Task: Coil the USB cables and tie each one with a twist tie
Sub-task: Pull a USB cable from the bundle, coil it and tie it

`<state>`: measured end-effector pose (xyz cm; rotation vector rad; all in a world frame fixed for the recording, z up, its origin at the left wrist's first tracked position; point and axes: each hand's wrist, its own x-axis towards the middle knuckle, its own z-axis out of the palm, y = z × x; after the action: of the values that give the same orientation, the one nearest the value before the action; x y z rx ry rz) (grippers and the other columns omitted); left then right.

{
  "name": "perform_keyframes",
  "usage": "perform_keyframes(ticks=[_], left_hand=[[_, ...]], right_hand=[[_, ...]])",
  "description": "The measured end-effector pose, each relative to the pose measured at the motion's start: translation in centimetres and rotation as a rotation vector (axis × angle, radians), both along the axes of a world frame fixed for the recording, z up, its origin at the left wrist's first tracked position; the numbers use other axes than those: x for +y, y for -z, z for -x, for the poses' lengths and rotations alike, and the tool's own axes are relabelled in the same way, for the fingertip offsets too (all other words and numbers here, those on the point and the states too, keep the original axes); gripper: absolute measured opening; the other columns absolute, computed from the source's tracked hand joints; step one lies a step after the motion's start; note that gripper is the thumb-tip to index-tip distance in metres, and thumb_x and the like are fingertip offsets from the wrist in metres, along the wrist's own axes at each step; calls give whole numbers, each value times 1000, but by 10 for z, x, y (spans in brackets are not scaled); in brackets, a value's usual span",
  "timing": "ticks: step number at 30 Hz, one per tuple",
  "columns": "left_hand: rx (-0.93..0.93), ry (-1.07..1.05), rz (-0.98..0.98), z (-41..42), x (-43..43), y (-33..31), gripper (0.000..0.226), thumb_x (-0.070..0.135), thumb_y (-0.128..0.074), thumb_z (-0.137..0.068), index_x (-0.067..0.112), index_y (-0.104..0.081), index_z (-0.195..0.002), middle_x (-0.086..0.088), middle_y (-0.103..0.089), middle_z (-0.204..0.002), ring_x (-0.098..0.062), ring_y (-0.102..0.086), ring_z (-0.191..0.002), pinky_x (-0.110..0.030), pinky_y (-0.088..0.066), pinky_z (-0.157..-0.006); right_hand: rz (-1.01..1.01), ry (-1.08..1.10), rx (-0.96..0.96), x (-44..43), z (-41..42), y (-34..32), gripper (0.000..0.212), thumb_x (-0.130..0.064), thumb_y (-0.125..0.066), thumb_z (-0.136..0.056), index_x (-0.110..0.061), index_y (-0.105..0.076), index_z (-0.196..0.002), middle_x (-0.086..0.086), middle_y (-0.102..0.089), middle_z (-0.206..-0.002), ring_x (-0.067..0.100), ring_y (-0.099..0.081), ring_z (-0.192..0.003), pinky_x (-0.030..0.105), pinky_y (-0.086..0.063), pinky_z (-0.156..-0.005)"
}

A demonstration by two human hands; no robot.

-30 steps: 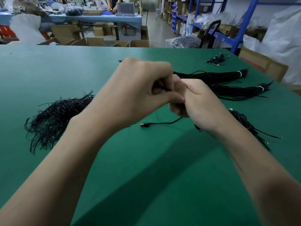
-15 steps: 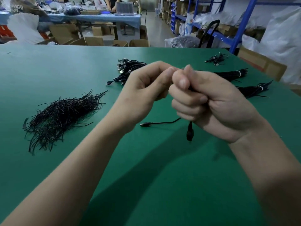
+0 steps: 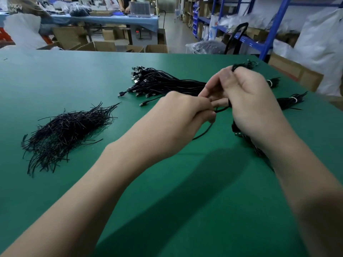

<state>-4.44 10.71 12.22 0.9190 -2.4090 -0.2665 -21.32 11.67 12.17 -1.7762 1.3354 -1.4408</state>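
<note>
My right hand (image 3: 248,106) is closed around a partly coiled black USB cable (image 3: 221,109), whose loops stick out above the fist and below the wrist. My left hand (image 3: 182,115) pinches the same cable's loose run just left of it, and the strand drops to the green table (image 3: 167,191). A heap of black twist ties (image 3: 65,130) lies at the left. A large bundle of loose USB cables (image 3: 157,82) lies behind my hands, plugs pointing left.
Two tied cable bundles (image 3: 291,100) lie at the right behind my right hand. More cables lie under my right wrist (image 3: 258,151). Cardboard boxes (image 3: 104,46) and blue shelving (image 3: 267,39) stand beyond the table's far edge; a person works at a far table.
My left hand has dropped and moved away from the right, pulling the cable out. My right hand has risen and turned. The view shifted, showing more of the loose cable bundle.
</note>
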Motion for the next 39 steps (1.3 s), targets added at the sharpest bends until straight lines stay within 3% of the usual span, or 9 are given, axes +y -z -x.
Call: perform_keyframes(ticks=[4, 6, 10, 16, 20, 27, 31, 36, 39], left_hand=[[63, -2, 168, -16, 2, -17, 13, 28, -71, -93, 17, -76, -89, 11, -68, -76, -8, -56, -68, -19, -39, -67], [129, 3, 206, -24, 1, -23, 14, 30, -76, -89, 16, -75, -86, 12, -70, -76, -5, -59, -69, -11, -42, -67], [292, 42, 177, -32, -7, -22, 20, 32, -77, -87, 13, -72, -84, 4, -72, -79, -13, -66, -72, -35, -54, -67], [703, 277, -253, -30, -24, -1, 11, 10, -68, -92, 12, -62, -84, 0, -67, -74, -8, -59, -66, -22, -46, -64], [750, 271, -313, -15, -25, 14, 15, 2, -55, -101, 13, -62, -92, 12, -64, -67, -7, -53, -57, -19, -42, -58], [374, 134, -230, 4, -18, 30, 24, 8, -57, -101, 28, -63, -90, 2, -70, -72, -12, -67, -58, -25, -51, -63], [169, 82, -198, 8, -11, 27, 15, 13, -59, -101, 15, -73, -107, 5, -70, -70, -6, -63, -58, -18, -49, -64], [52, -18, 133, -3, -6, 1, 19, 26, -60, -98, 16, -76, -104, 5, -72, -83, -16, -64, -74, -41, -52, -77], [73, -58, 254, -14, -4, -11, 26, 34, -57, -94, 21, -79, -96, 1, -73, -87, -23, -67, -83, -46, -51, -76]], right_hand=[[-66, -17, 274, 1, -4, 5, 39, -27, -42, -109, -14, -57, -75, -4, -59, -56, 9, -54, -49, 27, -43, -52], [-177, -181, 173, 2, -7, 6, 45, -32, -40, -109, -14, -57, -72, -7, -45, -50, 7, -36, -47, 24, -31, -48], [-364, -544, -157, 9, -11, 2, 64, -55, -29, -103, -13, -63, -68, 15, -24, -59, 13, -20, -52, 26, -16, -49], [-398, -875, -358, 18, -9, -2, 36, -31, -37, -99, -13, -56, -75, -4, -23, -59, 10, -20, -49, 30, -9, -48], [-269, -863, -532, 16, -9, -10, 29, -31, -35, -101, -16, -54, -83, -7, -24, -59, 6, -22, -46, 23, -16, -46], [-39, -432, -651, 6, -10, -8, 33, -26, -28, -111, -13, -54, -95, -7, -54, -65, 9, -50, -55, 21, -41, -55], [127, -142, -394, 4, -6, -5, 33, -22, -31, -111, -13, -56, -93, -4, -66, -70, 16, -67, -64, 27, -52, -62], [208, 120, 256, 3, -6, 1, 30, -23, -40, -109, -9, -62, -94, -7, -67, -79, 9, -67, -73, 28, -55, -69], [131, 95, 413, 4, -12, 5, 37, -26, -42, -109, -3, -58, -86, -2, -68, -70, 14, -65, -62, 40, -52, -65]])
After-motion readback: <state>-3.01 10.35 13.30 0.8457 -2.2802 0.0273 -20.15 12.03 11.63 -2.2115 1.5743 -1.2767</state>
